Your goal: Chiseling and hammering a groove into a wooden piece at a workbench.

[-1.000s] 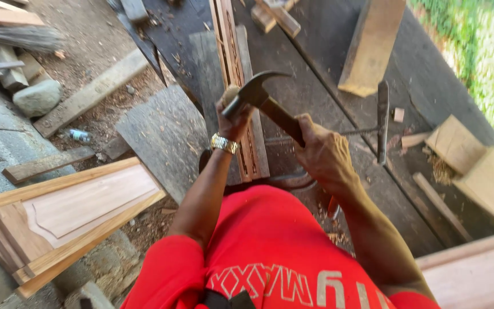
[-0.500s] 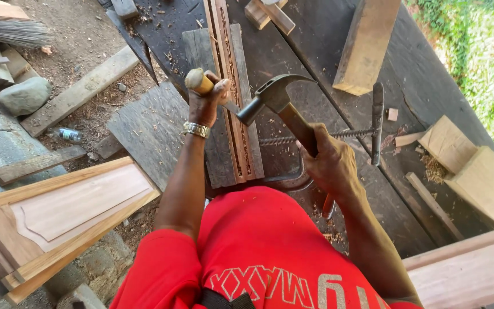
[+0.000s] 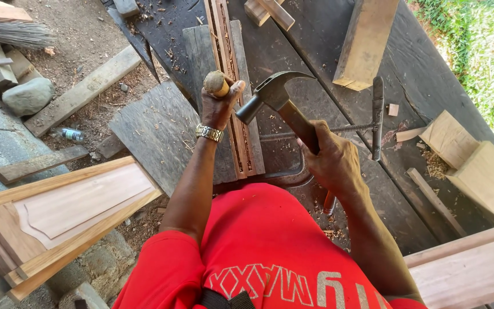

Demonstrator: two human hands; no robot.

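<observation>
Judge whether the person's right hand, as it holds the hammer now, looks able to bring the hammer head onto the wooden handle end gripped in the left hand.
Probably yes. The hammer in the right hand hangs close beside the wooden handle end, which sticks up from the left hand, and nothing lies between them.

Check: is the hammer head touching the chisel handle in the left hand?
Apart. The head view shows dark bench between the hammer face and the chisel handle top, which sticks up from the left hand.
</observation>
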